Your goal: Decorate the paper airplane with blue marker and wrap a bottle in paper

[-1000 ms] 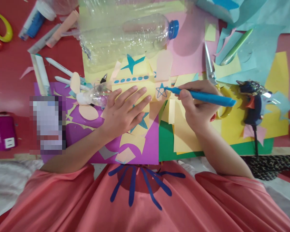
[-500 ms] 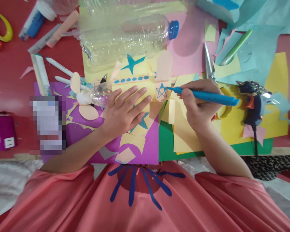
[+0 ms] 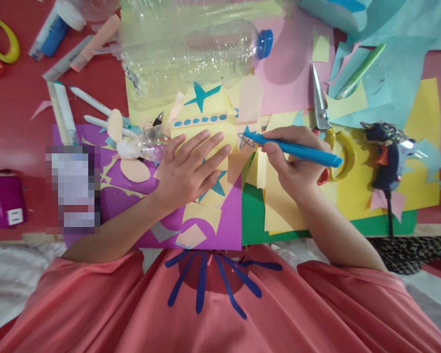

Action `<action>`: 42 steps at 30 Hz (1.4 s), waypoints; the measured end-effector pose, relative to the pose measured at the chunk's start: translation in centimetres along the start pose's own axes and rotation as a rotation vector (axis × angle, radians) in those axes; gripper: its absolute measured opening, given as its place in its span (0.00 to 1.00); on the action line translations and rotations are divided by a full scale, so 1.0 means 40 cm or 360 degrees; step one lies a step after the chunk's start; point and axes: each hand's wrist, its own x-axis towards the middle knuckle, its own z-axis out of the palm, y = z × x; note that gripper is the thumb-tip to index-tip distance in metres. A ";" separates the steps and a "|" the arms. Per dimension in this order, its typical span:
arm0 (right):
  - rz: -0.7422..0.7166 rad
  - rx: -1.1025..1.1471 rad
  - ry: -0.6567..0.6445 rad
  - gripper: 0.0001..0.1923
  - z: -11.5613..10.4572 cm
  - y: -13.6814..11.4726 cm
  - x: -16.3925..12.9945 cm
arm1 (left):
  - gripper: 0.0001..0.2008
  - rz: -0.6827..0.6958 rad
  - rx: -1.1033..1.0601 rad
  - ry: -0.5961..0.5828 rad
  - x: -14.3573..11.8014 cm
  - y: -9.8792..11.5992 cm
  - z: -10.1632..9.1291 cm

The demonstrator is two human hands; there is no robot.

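Note:
My right hand (image 3: 297,164) grips a blue marker (image 3: 297,149), its tip resting on a small blue outlined star (image 3: 245,140) drawn on a peach paper piece. My left hand (image 3: 189,169) lies flat, fingers spread, on a pale yellow paper shape (image 3: 202,130) that carries blue dots and stars. That shape rests on a purple sheet (image 3: 228,215). A green sheet (image 3: 253,215) and yellow paper pieces lie under my right wrist.
A clear plastic bottle (image 3: 191,54) with a blue cap lies at the back. Scissors (image 3: 321,113) and a dark glue gun (image 3: 385,152) sit to the right on yellow and light blue paper. White markers (image 3: 91,103), paper cut-outs and a purple box (image 3: 3,201) are at the left.
My right hand has shifted left and the marker has swung flatter, its tip now across the top of the star. My left hand has stayed flat on the yellow paper.

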 end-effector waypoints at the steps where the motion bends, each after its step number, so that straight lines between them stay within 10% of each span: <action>1: -0.0029 0.0026 0.0001 0.07 0.001 0.000 0.000 | 0.24 0.0006 0.0013 -0.0003 0.000 0.000 0.000; 17: -0.0096 0.0044 0.0027 0.05 -0.001 0.003 0.001 | 0.26 0.0048 0.0154 -0.0064 -0.002 -0.002 0.000; 30: -0.0113 0.0062 0.0053 0.03 -0.001 -0.009 0.006 | 0.22 0.0185 0.0397 0.0281 0.017 0.010 -0.009; 42: -0.0110 0.0074 -0.0013 0.05 -0.006 0.000 0.007 | 0.25 -0.0008 0.0087 -0.0073 0.003 0.000 -0.002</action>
